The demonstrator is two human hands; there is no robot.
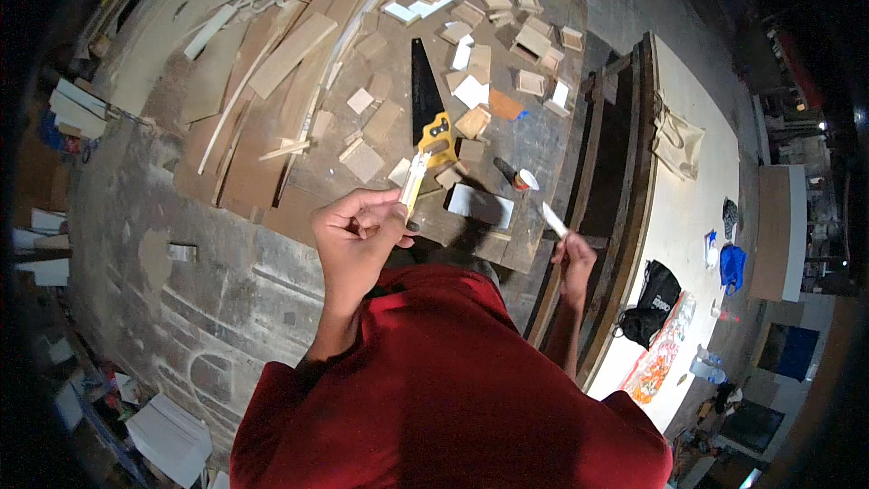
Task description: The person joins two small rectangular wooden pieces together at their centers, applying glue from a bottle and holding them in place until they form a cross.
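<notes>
My left hand [367, 231] pinches a narrow yellow-and-white item [413, 188], held upright at the near edge of the wooden worktop [317, 172]; I cannot tell exactly what it is. My right hand [572, 258] grips a thin white stick [554, 219] to the right. A handsaw [433, 138] with a black blade and yellow handle lies just beyond my left hand. Between my hands are a white block [480, 206] and a small cup [525, 179] beside a dark object. Small wooden boxes [529, 81] and offcuts [362, 160] are scattered across the worktop.
Long boards and strips [290, 54] lie at the far left. To the right stands a pale table [688, 91] bearing a cloth bag [677, 149], a black bag [647, 303] and a blue bundle [731, 267]. White panels [167, 435] lie at the lower left.
</notes>
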